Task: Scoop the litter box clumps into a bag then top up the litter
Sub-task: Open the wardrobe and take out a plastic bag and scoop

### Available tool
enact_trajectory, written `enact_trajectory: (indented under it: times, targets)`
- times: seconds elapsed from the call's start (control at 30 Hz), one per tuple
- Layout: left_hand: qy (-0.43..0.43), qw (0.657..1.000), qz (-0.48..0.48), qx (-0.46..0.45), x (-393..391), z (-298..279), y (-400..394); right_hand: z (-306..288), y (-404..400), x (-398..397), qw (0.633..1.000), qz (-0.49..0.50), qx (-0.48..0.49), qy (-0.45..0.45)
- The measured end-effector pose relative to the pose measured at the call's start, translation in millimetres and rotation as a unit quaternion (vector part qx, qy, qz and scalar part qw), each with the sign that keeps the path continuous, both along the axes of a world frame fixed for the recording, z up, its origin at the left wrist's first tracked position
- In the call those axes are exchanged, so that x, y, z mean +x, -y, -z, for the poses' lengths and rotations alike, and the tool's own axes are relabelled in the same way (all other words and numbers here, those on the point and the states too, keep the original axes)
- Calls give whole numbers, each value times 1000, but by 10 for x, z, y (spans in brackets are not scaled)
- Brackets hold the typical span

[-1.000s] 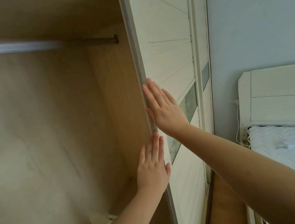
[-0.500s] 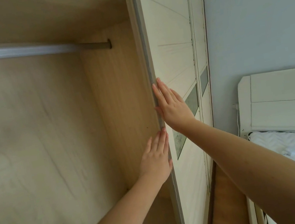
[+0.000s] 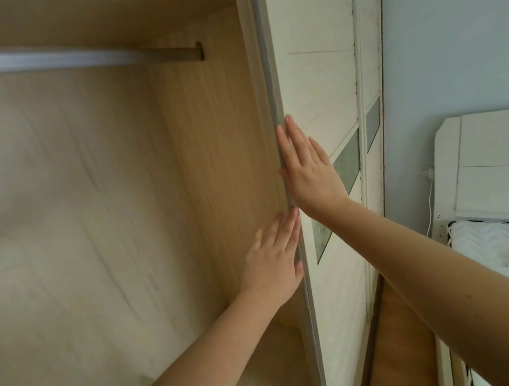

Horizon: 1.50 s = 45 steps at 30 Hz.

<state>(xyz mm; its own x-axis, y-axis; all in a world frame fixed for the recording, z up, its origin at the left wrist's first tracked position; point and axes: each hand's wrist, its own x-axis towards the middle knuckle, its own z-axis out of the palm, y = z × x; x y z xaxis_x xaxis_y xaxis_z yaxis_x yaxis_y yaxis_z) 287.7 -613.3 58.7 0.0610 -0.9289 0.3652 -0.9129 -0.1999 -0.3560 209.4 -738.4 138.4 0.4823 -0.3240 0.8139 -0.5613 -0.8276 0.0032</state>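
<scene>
Both hands lay flat, fingers straight, against the grey leading edge of a white sliding wardrobe door (image 3: 312, 87): the left hand (image 3: 271, 258) lower, on the inner side, the right hand (image 3: 309, 171) higher, on the door's outer face. A metal hanging rail (image 3: 53, 60) crossed the wooden wardrobe interior (image 3: 95, 204). A white bed headboard (image 3: 505, 155) stood at right.

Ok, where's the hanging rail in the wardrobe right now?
In the head view the hanging rail runs across the upper left, inside the open wardrobe, ending at its side panel just left of the sliding door edge, above both hands.
</scene>
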Motion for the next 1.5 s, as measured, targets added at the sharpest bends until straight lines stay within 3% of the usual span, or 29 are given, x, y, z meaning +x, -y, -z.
enact_trajectory:
  times: [0.23, 0.47, 0.6, 0.8, 1.03, 1.13, 1.23, 1.5]
  targets:
    - [-25, 998, -45, -25, 321, -27, -530, 108, -437, 84, 999, 1, 30, 42]
    - [-60, 977, -191, -73, 821, 321, -1706, 366, -1094, 532, 993, -113, 33, 28]
    - [-89, 942, -294, -134, 955, 713, -2577, 587, -1656, 837, 978, -200, 56, 21]
    - [-207, 852, -455, -154, 1049, 1457, -3369, 1173, -2563, 1225, 945, -307, 102, -55]
    - [-318, 774, -537, -104, 747, 2283, -3623, 2030, -3409, 1474, 914, -351, 130, -154]
    - [-346, 767, -535, -82, 592, 2503, -3636, 2294, -3576, 1499, 904, -360, 139, -186]
    - [-335, 776, -530, -69, 501, 2669, -3663, 2512, -3641, 1531, 890, -375, 150, -211]
    - [-303, 753, -581, -59, 814, 3075, -3819, 3172, -3613, 1904, 834, -429, 181, -296]
